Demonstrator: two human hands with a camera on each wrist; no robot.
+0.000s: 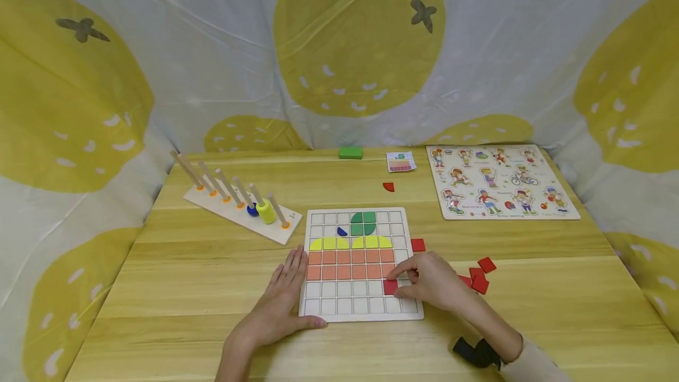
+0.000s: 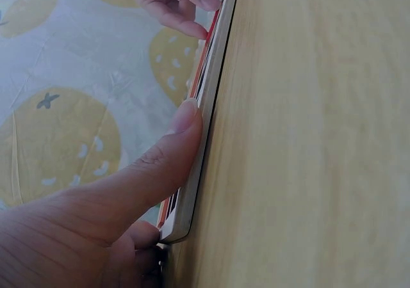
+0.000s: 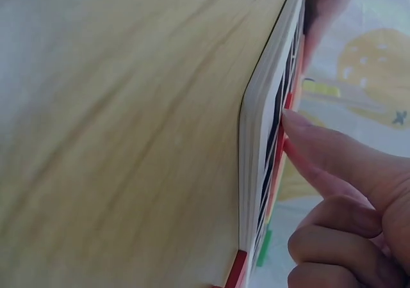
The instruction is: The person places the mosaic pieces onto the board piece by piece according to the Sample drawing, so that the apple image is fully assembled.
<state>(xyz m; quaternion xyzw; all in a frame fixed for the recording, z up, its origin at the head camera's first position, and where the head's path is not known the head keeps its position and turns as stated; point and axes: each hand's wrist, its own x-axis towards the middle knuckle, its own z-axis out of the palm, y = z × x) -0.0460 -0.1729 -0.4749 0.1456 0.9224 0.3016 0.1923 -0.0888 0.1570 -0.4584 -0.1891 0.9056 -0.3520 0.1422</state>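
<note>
A white grid board (image 1: 345, 306) lies flat on the table, bearing green leaf-shaped tiles (image 1: 369, 218), yellow tiles (image 1: 330, 243), a small blue piece (image 1: 342, 231) and two rows of salmon square tiles (image 1: 344, 257). My left hand (image 1: 281, 304) rests along the board's left side with fingers extended; its thumb (image 2: 160, 160) lies on the near edge. Between thumb and index finger, my right hand (image 1: 432, 282) pinches a red square tile (image 1: 390, 287) at a cell just below the salmon rows, toward the right. In the right wrist view, the remaining fingers are curled.
Several red tiles (image 1: 480, 282) lie right of the board, another red square (image 1: 418, 244) by its edge. Behind are a red quarter-round piece (image 1: 389, 187), a picture card (image 1: 401, 161) and a green block (image 1: 350, 152). A peg stand (image 1: 265, 230) is left, a figure puzzle (image 1: 477, 190) right.
</note>
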